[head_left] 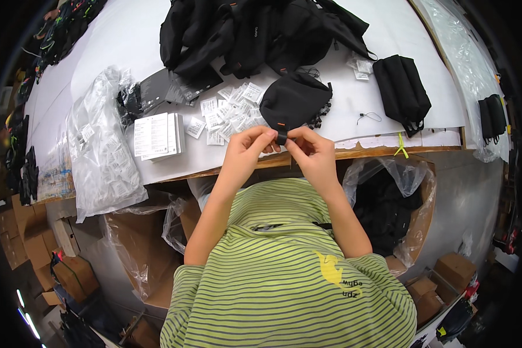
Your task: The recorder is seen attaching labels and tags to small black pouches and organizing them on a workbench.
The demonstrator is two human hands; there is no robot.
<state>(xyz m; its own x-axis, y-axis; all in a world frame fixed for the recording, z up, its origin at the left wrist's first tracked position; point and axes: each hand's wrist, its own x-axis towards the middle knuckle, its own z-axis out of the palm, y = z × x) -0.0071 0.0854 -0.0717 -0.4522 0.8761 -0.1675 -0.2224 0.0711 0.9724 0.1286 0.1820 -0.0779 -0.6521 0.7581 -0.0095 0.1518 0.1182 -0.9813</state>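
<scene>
Close to the table's front edge, my left hand (252, 142) and my right hand (309, 146) meet at a short black strap end (282, 138), each pinching it between thumb and fingers. The strap joins a small black fabric pouch (293, 100) with an orange tab, which lies on the table just beyond my fingers. Left of the pouch, a loose heap of small clear packets with white printed labels (229, 113) spreads over the white tabletop. Further left stands a stack of white printed cards (156, 136). What exactly my fingertips cover on the strap is hidden.
A pile of black fabric bags (255, 35) fills the back of the table (122, 35). A clear plastic bag of packets (107, 151) hangs over the left edge. At right lies a folded black bag (401, 93). Below the edge are plastic-lined cartons, one holding black goods (388, 203).
</scene>
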